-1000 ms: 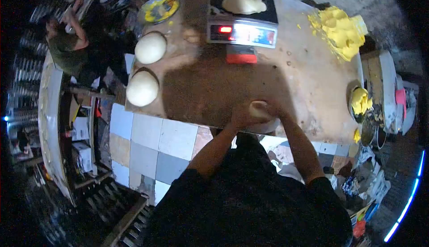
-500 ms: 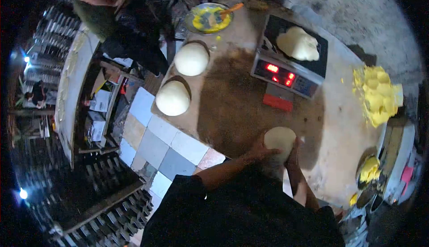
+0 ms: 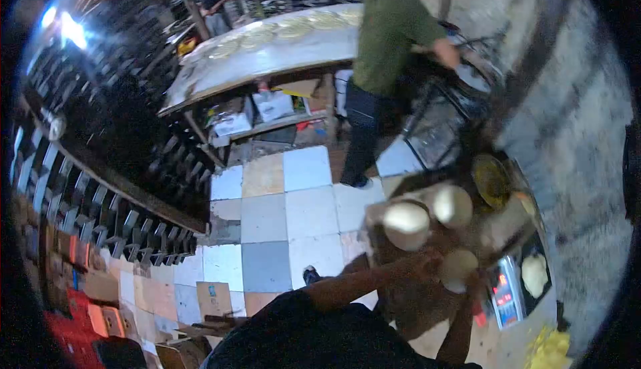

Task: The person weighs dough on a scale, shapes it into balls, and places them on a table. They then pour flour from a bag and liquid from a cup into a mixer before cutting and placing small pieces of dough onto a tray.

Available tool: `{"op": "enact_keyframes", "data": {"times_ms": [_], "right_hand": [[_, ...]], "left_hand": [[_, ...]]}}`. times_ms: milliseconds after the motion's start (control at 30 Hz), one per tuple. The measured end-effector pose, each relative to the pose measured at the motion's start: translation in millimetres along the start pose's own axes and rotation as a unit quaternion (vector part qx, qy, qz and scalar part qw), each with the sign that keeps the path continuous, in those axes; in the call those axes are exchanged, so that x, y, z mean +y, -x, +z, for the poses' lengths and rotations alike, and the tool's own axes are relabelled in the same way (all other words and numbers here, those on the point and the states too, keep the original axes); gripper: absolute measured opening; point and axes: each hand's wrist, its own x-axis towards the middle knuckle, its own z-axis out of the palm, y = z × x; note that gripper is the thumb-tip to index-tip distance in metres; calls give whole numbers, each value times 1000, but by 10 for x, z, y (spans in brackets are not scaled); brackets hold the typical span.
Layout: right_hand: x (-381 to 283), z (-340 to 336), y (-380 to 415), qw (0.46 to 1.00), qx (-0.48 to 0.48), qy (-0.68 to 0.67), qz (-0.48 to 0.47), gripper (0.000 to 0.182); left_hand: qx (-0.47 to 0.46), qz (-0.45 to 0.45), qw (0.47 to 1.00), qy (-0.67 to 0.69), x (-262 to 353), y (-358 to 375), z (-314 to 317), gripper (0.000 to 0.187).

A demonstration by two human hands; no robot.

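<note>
Step in hand: a pale, rounded held ball point(image 3: 457, 271) is cupped between the two bare hands over the desk point(image 3: 491, 349). Left hand point(image 3: 431, 261) is on its left side, right hand point(image 3: 475, 290) on its right and near side. Grip: both hands closed around the ball, palms apart by its width; exact finger placement too blurred and dark to tell. Whether its underside touches the desk, cannot tell.

Handling (judgement): from this hold, any shift calls for even support from both sides, since a soft mass could sag or dent under uneven pressure.

Appearance: held ball pale, roughly round, apparently smooth, like dough; dimmer than the two pale balls point(image 3: 406, 225) point(image 3: 452, 207), which rest side by side on the far part of the desk. These look domed and catch more light.

Surroundings: a scale point(image 3: 507, 295) with lit red digits lies right of the hands, an irregular pale piece point(image 3: 535, 275) on its dark platform. A dish point(image 3: 490, 181) with yellowish contents is at far right; a bright yellow mass point(image 3: 549, 350) at near right. A co-worker point(image 3: 394, 42) stands beyond, arm extended rightward.
</note>
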Motion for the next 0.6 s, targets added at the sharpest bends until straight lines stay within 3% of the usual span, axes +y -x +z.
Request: {"op": "enact_keyframes", "data": {"times_ms": [33, 100, 167, 200, 300, 400, 433, 500, 600], "right_hand": [[-52, -8, 101, 996, 50, 67, -17, 45], [-437, 135, 377, 977, 146, 140, -69, 42], [-837, 540, 764, 963, 158, 154, -158, 39], [-1178, 837, 1005, 958, 138, 141, -210, 37], [-2094, 1750, 1729, 914, -15, 97, -395, 33], [-3015, 2539, 1996, 836, -105, 81, -533, 29], [-3266, 2751, 1993, 829, -122, 78, -541, 28], [-3979, 2985, 2089, 888, -197, 56, -412, 27], [-4331, 3952, 1777, 912, -285, 12, -294, 24]], "left_hand": [[6, 5, 1000, 0, -46, 271, -411, 60], [-55, -82, 995, -13, 69, 792, -1728, 57], [-87, -249, 962, 76, -197, 1163, -2647, 56], [-100, -326, 933, 119, -348, 1305, -3070, 56], [109, -312, 942, 62, -955, 1666, -3550, 55], [138, -285, 947, 59, -1032, 1638, -4438, 55], [153, -264, 951, 42, -1176, 1630, -4649, 55], [199, -257, 941, 98, -1464, 1662, -5130, 53], [242, -274, 922, 126, -1994, 1839, -5949, 51]]}}
